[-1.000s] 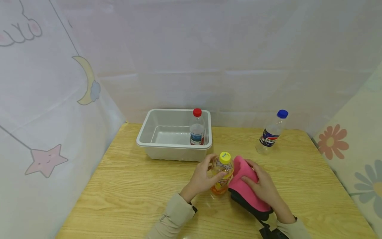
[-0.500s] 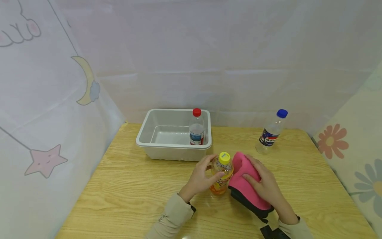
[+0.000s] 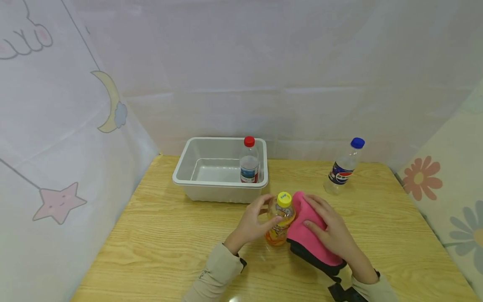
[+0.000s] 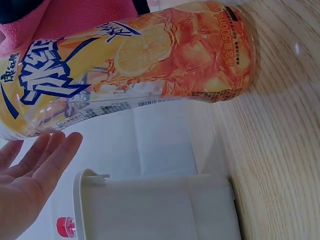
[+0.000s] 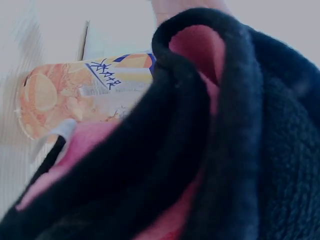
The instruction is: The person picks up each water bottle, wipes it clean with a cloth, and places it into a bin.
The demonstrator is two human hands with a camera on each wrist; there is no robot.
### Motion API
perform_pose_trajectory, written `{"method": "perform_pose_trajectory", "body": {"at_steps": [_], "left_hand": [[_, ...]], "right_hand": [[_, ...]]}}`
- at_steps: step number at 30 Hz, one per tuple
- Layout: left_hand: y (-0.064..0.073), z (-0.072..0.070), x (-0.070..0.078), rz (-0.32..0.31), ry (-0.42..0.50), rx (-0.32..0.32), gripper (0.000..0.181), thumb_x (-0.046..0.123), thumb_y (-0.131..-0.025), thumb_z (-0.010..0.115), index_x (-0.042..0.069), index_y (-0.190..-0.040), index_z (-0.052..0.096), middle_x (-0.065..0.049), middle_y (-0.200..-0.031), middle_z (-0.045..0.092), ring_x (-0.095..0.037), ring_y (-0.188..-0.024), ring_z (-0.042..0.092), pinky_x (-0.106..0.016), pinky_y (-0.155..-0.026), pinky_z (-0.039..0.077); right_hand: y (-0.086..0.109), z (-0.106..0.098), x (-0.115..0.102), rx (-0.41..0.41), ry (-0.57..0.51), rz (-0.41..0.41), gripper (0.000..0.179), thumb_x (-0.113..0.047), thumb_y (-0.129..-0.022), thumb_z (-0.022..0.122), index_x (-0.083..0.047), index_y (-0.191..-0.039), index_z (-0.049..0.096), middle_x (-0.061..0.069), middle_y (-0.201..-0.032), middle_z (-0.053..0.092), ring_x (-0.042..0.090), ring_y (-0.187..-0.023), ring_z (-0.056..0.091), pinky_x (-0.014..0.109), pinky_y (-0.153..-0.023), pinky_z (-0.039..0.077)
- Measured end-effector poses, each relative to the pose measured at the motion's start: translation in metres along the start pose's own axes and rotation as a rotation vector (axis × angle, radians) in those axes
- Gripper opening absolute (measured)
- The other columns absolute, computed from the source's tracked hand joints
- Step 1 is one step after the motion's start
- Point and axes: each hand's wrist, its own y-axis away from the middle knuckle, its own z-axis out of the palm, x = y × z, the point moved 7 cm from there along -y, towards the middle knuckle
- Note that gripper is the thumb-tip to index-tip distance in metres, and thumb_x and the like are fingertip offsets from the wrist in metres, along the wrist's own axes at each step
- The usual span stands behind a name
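An iced tea bottle [image 3: 276, 236] with a yellow cap and an orange-yellow printed label stands upright on the table. My left hand [image 3: 249, 225] holds it from the left, thumb in front and fingers behind. In my right hand [image 3: 335, 231] is a folded cloth [image 3: 307, 237], pink on one side and black on the other, pressed against the bottle's right side. The left wrist view shows the bottle's label [image 4: 145, 55] up close, with a little pink cloth [image 4: 85, 15] beyond it. Black cloth folds [image 5: 225, 130] fill much of the right wrist view and hide most of that hand.
Behind the left hand sits a white plastic bin [image 3: 222, 193], with a red-capped bottle [image 3: 249, 165] standing inside at its right. Farther back on the right, a blue-capped Pepsi bottle [image 3: 341, 172] stands on the wooden table [image 3: 162, 235]. A printed curtain [image 3: 226, 63] hangs around the table.
The cloth and right hand have shifted slightly up and left along the bottle's side. The left hand and the iced tea bottle have stayed almost in place.
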Motion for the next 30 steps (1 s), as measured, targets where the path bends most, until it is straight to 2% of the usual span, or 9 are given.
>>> {"method": "perform_pose_trajectory", "body": {"at_steps": [6,14,18,25,28,30], "left_hand": [[0.0,-0.002,0.002,0.005,-0.016,-0.013,0.05,0.019,-0.085,0.065,0.005,-0.13,0.045,-0.013,-0.117,0.052,-0.02,-0.107,0.05,-0.028,-0.084,0.049],[0.001,-0.003,0.004,0.036,-0.017,-0.029,0.051,0.025,-0.087,0.062,0.003,-0.13,0.044,-0.016,-0.118,0.052,-0.024,-0.107,0.051,-0.032,-0.082,0.05],[0.001,-0.003,0.003,0.039,-0.017,-0.022,0.051,0.025,-0.088,0.062,0.004,-0.131,0.045,-0.014,-0.117,0.052,-0.023,-0.107,0.051,-0.031,-0.082,0.05],[0.001,-0.003,0.001,0.043,-0.028,-0.015,0.051,0.019,-0.087,0.064,0.005,-0.131,0.044,-0.011,-0.119,0.052,-0.024,-0.108,0.051,-0.028,-0.081,0.05],[0.001,-0.004,0.003,0.033,-0.022,-0.016,0.051,0.012,-0.085,0.064,0.003,-0.131,0.044,-0.013,-0.12,0.052,-0.028,-0.108,0.051,-0.033,-0.082,0.05],[0.001,-0.005,0.01,0.028,-0.018,-0.017,0.05,0.008,-0.085,0.064,0.0,-0.13,0.044,-0.015,-0.119,0.052,-0.031,-0.108,0.051,-0.036,-0.082,0.051]], "right_hand": [[-0.003,0.006,0.0,-0.036,-0.028,-0.002,0.061,-0.003,-0.077,0.07,-0.004,-0.133,0.045,0.02,-0.125,0.046,0.037,-0.103,0.05,0.052,-0.073,0.047],[-0.005,0.012,0.003,-0.077,-0.052,0.01,0.06,-0.005,-0.075,0.073,-0.001,-0.13,0.048,0.018,-0.122,0.047,0.033,-0.101,0.051,0.048,-0.073,0.046],[-0.004,0.017,0.007,-0.089,-0.06,0.019,0.059,-0.004,-0.073,0.074,0.002,-0.127,0.05,0.02,-0.12,0.049,0.034,-0.1,0.052,0.048,-0.073,0.047],[0.003,0.035,0.019,-0.118,-0.116,0.076,0.055,-0.003,-0.074,0.073,0.005,-0.124,0.05,0.022,-0.119,0.051,0.036,-0.103,0.052,0.05,-0.076,0.046],[0.007,0.042,0.025,-0.123,-0.133,0.103,0.054,-0.003,-0.074,0.073,0.005,-0.123,0.051,0.022,-0.118,0.051,0.037,-0.105,0.051,0.051,-0.079,0.045],[0.009,0.047,0.028,-0.122,-0.136,0.121,0.054,-0.002,-0.074,0.073,0.006,-0.123,0.052,0.022,-0.118,0.052,0.037,-0.106,0.051,0.052,-0.08,0.045]]}}
